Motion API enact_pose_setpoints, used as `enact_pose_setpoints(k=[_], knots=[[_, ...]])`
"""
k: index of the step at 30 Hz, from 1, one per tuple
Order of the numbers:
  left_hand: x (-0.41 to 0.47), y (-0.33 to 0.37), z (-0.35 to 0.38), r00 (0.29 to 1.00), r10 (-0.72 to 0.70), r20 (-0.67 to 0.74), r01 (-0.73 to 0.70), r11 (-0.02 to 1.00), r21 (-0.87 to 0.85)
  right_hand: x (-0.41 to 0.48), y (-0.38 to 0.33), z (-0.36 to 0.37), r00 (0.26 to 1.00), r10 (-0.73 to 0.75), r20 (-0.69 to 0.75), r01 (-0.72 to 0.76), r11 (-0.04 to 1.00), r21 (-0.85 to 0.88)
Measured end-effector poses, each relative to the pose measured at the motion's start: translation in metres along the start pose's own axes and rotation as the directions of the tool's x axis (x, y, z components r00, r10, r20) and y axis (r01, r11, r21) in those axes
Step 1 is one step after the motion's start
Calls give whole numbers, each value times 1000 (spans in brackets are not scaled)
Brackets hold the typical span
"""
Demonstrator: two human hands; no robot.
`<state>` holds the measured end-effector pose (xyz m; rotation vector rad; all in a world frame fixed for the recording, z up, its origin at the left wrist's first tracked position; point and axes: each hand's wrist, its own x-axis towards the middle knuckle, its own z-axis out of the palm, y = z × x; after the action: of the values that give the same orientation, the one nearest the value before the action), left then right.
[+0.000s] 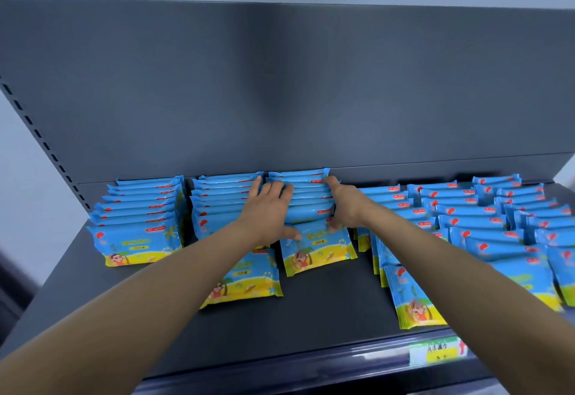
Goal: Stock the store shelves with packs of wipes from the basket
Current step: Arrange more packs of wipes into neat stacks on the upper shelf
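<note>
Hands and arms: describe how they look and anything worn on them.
The left arm and right arm are bare as far as the frame shows: no sleeves. The left hand and right hand carry no gloves, and no watch, band or ring shows.

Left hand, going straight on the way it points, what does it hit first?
Likely the shelf's back panel, just behind the packs that the left hand grips; depth is hard to judge.
</note>
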<state>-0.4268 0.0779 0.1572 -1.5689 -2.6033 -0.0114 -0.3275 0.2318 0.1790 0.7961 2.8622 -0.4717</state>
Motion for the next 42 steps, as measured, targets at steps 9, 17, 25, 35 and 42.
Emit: enact_pose_setpoints(k=[9, 17, 25, 35, 42], knots=[[4, -1, -4, 991, 2, 131, -6, 1000, 29, -5, 5, 2, 999, -17, -45, 23, 992, 121], [10, 2, 0, 1000, -7, 16, 7, 999, 33, -11, 10, 3, 997, 60, -41, -51, 982, 182], [14, -8, -9, 998, 35, 59, -29, 995, -96, -15, 15, -2, 991, 113, -67, -94, 966, 242], [26, -10, -17, 998, 8, 67, -2, 996, -89, -17, 21, -6, 994, 103, -34, -96, 981, 167], [24, -17, -26, 984, 23, 175, 8, 984, -178, -14, 19, -10, 998, 26, 55, -40, 961, 275]])
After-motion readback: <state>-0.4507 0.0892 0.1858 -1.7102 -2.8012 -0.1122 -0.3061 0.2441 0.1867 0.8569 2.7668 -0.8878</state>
